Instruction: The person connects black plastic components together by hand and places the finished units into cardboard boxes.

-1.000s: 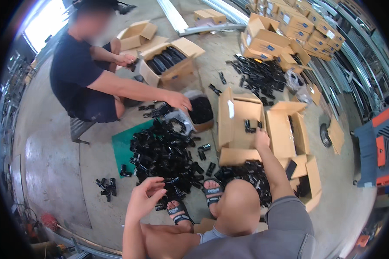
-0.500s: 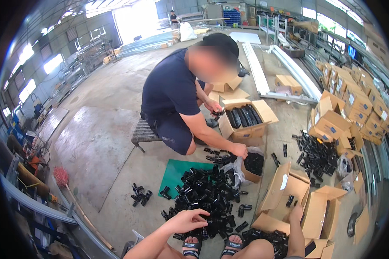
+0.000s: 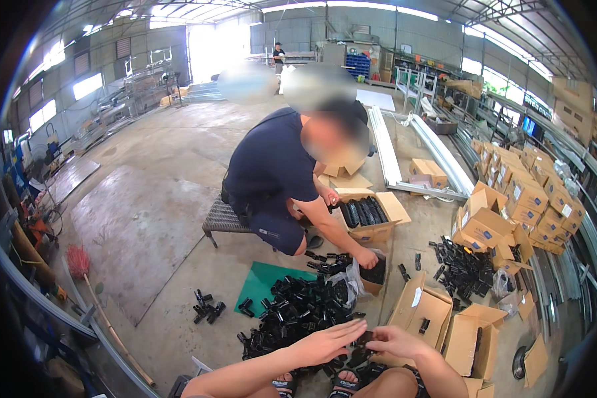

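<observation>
My left hand (image 3: pixel 330 342) is stretched out flat over a heap of black tube-shaped fittings (image 3: pixel 288 305), its fingers straight. Close beside it, my right hand (image 3: pixel 398 343) has its fingers bent round a small dark piece, which looks like a black fitting (image 3: pixel 370 336); the left fingertips are next to it. Part of the heap rests on a green sheet (image 3: pixel 253 282) on the floor. To the right, an open cardboard box (image 3: pixel 404 312) has a single black fitting (image 3: pixel 424 326) visible in it.
Across the heap a co-worker (image 3: pixel 272 172) sits on a woven stool (image 3: pixel 225 219), one hand in a bag-lined box (image 3: pixel 376 285). Another open box (image 3: pixel 474 345) stands at right, near a second heap (image 3: pixel 464 268) and stacked cartons (image 3: pixel 527 199). A broom (image 3: pixel 78 262) lies at left.
My right hand has come out of the open box and moved left to meet my left hand, bringing a dark piece. My left hand has shifted right. The view has tilted up somewhat.
</observation>
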{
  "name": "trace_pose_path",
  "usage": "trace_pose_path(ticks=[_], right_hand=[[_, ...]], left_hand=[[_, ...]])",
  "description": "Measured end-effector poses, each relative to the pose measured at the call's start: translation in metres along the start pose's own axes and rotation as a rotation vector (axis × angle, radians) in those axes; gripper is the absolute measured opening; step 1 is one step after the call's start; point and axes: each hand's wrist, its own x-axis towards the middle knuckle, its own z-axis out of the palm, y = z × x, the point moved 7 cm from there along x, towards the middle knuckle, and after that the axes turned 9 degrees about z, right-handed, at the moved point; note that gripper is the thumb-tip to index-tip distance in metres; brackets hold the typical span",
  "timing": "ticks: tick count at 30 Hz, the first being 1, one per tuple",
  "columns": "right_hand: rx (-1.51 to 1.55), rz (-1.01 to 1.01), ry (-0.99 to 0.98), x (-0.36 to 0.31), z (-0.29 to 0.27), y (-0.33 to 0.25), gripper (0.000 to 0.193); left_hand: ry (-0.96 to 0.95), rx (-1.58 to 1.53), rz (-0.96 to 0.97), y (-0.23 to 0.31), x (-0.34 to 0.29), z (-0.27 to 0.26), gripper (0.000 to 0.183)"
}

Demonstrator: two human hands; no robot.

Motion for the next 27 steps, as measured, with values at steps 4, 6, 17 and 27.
trace_pose_path(ticks=[4, 6, 17, 27], right_hand=[[0.129, -0.003, -0.230, 0.007, 0.038, -0.056, 0.022], [0.087, 0.044, -0.249, 0.005, 0.041, -0.067, 0.027], [0.191, -0.070, -0.132, 0.024, 0.047, -0.091, 0.029], [-0.128, -0.291, -0.189, 0.019, 0.043, -0.083, 0.017]], left_hand=[[0.115, 0.172, 0.075, 0.003, -0.017, -0.021, 0.067], [0.059, 0.229, 0.086, 0.013, -0.012, -0.035, 0.068], [0.358, -0.216, -0.504, -0.022, -0.049, -0.066, 0.041], [-0.059, -1.255, -0.669, -0.042, -0.055, 0.010, 0.025]])
